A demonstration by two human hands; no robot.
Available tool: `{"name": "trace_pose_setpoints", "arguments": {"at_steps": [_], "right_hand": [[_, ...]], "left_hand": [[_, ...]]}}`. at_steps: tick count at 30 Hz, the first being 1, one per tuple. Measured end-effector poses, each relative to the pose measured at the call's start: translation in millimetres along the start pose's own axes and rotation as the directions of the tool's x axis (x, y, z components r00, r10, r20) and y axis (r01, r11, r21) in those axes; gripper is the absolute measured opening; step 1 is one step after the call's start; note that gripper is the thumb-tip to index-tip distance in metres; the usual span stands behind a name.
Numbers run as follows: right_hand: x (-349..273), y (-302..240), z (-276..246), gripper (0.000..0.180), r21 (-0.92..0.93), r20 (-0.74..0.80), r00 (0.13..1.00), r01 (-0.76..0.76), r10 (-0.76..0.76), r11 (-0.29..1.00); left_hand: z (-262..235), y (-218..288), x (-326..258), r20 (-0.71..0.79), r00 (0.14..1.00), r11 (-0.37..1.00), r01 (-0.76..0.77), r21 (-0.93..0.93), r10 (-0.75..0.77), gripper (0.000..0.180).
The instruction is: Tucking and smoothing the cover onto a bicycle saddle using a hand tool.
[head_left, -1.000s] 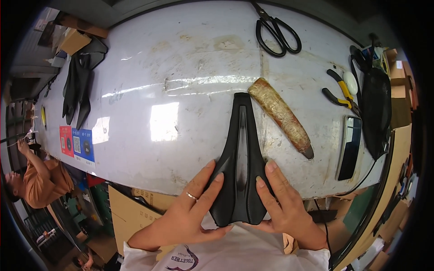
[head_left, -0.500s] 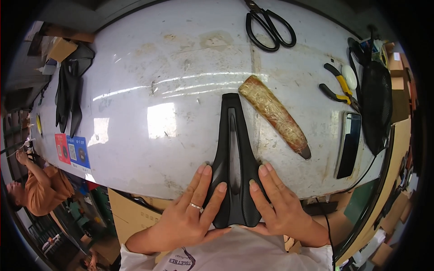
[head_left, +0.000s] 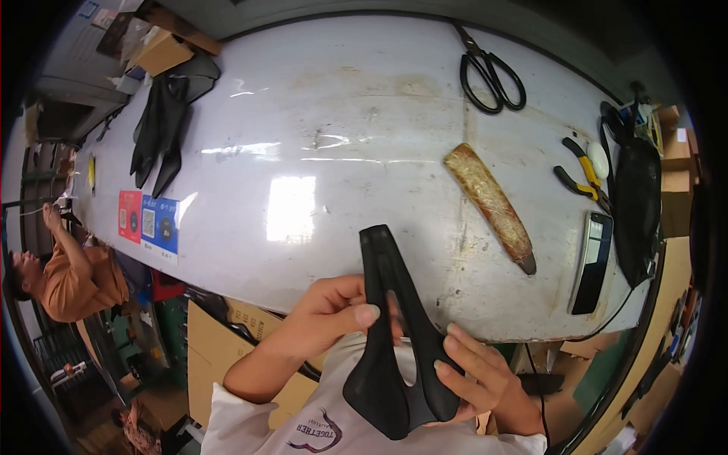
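A black bicycle saddle (head_left: 385, 371) with a long slot down its middle is held up in front of my shirt, tilted, its narrow nose pointing away over the table edge. My left hand (head_left: 334, 315) grips it near the nose, thumb on top and fingers passing underneath, partly seen through the slot. My right hand (head_left: 485, 379) holds the wide rear part at its right side, fingertips on the top surface and the thumb hidden below.
On the white table (head_left: 364, 189) lie a wrapped tapered tool (head_left: 493, 205), black-handled scissors (head_left: 489, 80), yellow-black pliers (head_left: 582, 178), a phone (head_left: 591, 262) and a black pouch (head_left: 635, 197). Black covers (head_left: 163, 125) lie far left. A person in orange (head_left: 83, 280) works at the left.
The saddle has been lifted off the table, drawn toward me and tilted. My left hand moved from its rear side toward the nose; my right hand stays at the rear. The view has shifted.
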State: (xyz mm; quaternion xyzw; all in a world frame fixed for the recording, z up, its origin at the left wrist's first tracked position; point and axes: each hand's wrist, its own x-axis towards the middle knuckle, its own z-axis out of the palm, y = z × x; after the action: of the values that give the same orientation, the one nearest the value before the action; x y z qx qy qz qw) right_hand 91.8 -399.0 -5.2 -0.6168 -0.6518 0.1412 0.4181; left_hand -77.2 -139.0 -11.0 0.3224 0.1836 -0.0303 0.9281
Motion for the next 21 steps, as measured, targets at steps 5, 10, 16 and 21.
{"name": "trace_pose_setpoints", "arguments": {"at_steps": [5,10,16,21], "right_hand": [[0.2,-12.8,-8.2,0.055,-0.035,0.03,0.999,0.015,-0.014,0.999],[1.0,-12.8,-16.0,0.06,-0.179,0.094,0.994,0.076,-0.059,0.981],[10.6,-24.1,-21.5,0.054,-0.088,0.072,0.995,-0.064,0.071,0.994],[0.9,-16.8,4.8,0.045,0.79,0.07,0.819,-0.395,0.57,0.469]], "left_hand": [[3.8,-5.3,2.2,0.077,0.994,0.997,-0.08,-0.018,0.081,0.03],[28.1,-1.2,-10.1,-0.122,0.989,0.975,-0.055,0.214,0.083,0.026],[33.6,-7.3,-13.8,-0.133,0.99,0.951,0.081,0.299,-0.042,0.023],[35.2,-15.0,-16.9,-0.078,0.978,0.854,0.208,0.476,-0.195,0.023]]}}
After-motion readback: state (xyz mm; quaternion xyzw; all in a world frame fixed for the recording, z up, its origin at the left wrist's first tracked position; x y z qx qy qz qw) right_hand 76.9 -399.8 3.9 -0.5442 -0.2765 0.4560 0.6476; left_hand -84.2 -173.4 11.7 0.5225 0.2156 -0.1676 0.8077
